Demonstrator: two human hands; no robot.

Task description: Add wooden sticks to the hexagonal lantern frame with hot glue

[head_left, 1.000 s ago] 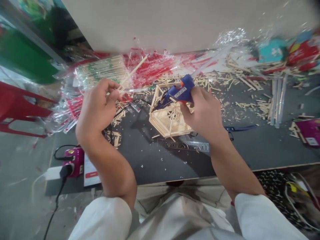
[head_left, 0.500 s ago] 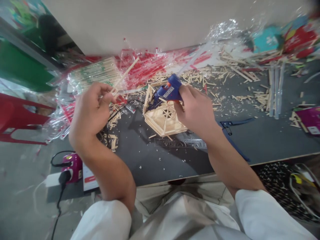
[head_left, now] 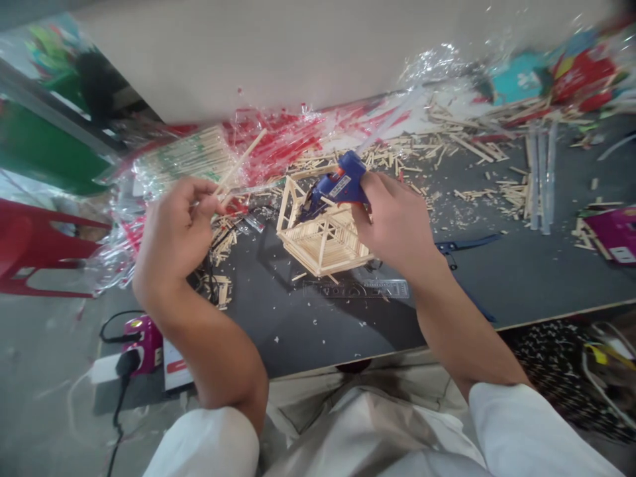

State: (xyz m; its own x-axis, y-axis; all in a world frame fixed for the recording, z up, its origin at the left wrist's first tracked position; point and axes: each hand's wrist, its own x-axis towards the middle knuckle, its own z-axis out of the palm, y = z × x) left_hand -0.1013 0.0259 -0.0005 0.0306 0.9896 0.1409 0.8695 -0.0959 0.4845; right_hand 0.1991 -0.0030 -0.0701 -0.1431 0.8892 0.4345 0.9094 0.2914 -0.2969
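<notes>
Stick frame (head_left: 325,246): on the tabletop (head_left: 342,334), rightward of the left hand (head_left: 173,232), nearer the right hand (head_left: 397,215).
Wooden stick (head_left: 243,158): pinched in the left grip, long axis slanting away and rightward.
Glue gun (head_left: 345,184): right grip closed around it, tip over the frame.
</notes>
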